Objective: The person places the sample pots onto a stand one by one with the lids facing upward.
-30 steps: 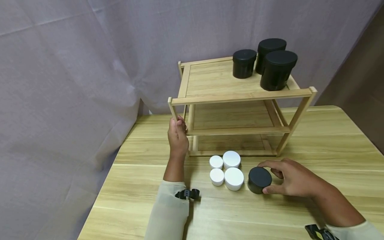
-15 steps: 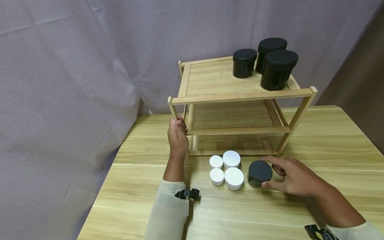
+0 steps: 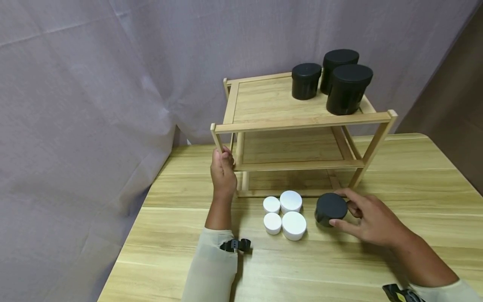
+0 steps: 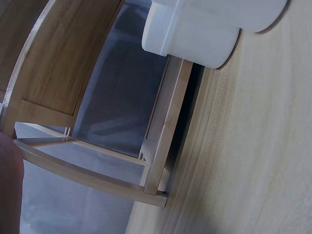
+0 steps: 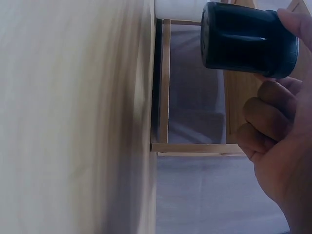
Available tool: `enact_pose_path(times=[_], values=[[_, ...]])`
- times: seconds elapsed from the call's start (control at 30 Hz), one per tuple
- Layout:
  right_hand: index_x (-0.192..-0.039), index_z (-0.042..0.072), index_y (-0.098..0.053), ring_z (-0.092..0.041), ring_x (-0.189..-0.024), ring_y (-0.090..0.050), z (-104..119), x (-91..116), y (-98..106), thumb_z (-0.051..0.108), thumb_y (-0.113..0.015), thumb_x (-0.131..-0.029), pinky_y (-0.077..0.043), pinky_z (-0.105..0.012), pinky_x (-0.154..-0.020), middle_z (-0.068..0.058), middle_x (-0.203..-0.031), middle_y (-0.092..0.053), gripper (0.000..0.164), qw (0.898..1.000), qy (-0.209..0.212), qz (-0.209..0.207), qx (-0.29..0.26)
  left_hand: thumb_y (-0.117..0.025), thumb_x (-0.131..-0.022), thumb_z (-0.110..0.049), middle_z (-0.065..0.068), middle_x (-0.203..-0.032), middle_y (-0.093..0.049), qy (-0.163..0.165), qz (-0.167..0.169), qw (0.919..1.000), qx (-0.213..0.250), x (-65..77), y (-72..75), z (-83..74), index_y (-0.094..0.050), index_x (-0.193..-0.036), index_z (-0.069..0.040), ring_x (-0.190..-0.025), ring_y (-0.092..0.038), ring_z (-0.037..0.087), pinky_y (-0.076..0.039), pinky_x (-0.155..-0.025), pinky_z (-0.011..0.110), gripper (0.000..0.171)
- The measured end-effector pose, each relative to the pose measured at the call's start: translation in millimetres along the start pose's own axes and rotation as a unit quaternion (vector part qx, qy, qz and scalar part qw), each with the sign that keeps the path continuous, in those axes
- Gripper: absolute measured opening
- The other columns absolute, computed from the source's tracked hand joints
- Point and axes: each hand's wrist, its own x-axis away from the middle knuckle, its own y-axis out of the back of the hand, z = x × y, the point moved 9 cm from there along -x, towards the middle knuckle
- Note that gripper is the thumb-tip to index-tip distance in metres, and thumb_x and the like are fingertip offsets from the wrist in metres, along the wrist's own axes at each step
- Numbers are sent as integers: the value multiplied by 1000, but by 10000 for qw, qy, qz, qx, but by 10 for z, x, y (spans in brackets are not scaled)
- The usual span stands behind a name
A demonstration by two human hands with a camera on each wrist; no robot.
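Note:
In the head view my right hand pinches a small black lidded jar between thumb and forefinger. The right wrist view shows this jar held off the tabletop, its other fingers curled below the lid. My left hand grips the front left post of a three-tier wooden rack. Only a sliver of that hand enters the left wrist view. Several white lidded jars, among them a larger one and a smaller one, stand grouped before the rack, left of the black jar.
Three black lidded jars stand at the right of the rack's top shelf, one smaller than the others. The rack stands on a wooden table. A grey curtain hangs behind and to the left.
My right hand has lifted the black jar off the table and carried it slightly away from me, toward the rack. The left hand keeps its grip on the post.

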Motion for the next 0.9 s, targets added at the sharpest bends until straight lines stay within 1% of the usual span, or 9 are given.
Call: enact_pose_path(times=[0.2,0.33,0.47,0.57,0.67,0.8,0.9], values=[[-134,17,-65,7,-57,-25,13,3,54,22,-101,-71,-27,-19,-52,17,-65,-36,72,9993,74,-371,51,-36,-103,-68,0,-80,-44,-7,5,10000,-24,8,1,-4,-51,-110,13,-71,-44,10,-40,-62,21,83],[-132,10,-65,8,-57,-25,27,7,101,19,-100,-69,-27,-17,-50,17,-65,-35,72,9980,95,-627,28,-37,-103,-70,0,-80,-44,-20,-4,10000,-40,4,1,-15,-51,-110,14,-71,-44,10,-41,-62,21,85],[-132,5,-63,8,-57,-26,34,10,121,18,-99,-68,-27,-17,-50,17,-66,-36,74,9971,107,-758,37,-37,-103,-70,0,-78,-44,-28,16,10000,28,-1,-5,-25,-51,-111,14,-70,-43,9,-41,-62,21,86],[-132,4,-64,8,-58,-27,36,9,128,20,-100,-68,-27,-17,-50,18,-67,-36,76,9963,140,-847,44,-37,-103,-70,0,-78,-43,-12,27,10000,73,-4,-11,-24,-51,-111,14,-69,-43,9,-41,-62,21,86],[-131,4,-64,8,-58,-27,41,4,140,23,-101,-68,-27,-17,-50,18,-68,-37,76,9953,168,-948,29,-37,-104,-69,0,-79,-43,-43,43,9999,99,-7,-14,-25,-50,-112,16,-69,-42,9,-40,-62,20,87],[-129,5,-65,9,-59,-28,75,-19,165,25,-102,-67,-27,-17,-51,15,-68,-39,75,9940,185,-1076,-50,-37,-105,-68,1,-79,-43,-83,65,9999,99,-4,-6,-24,-49,-113,20,-69,-41,9,-39,-61,20,89],[-127,5,-66,8,-59,-29,106,-54,196,24,-103,-65,-27,-16,-51,13,-67,-40,74,9930,208,-1154,-133,-38,-105,-68,1,-78,-43,-77,54,9999,83,-8,-6,-27,-49,-112,19,-69,-41,9,-39,-61,20,88]])
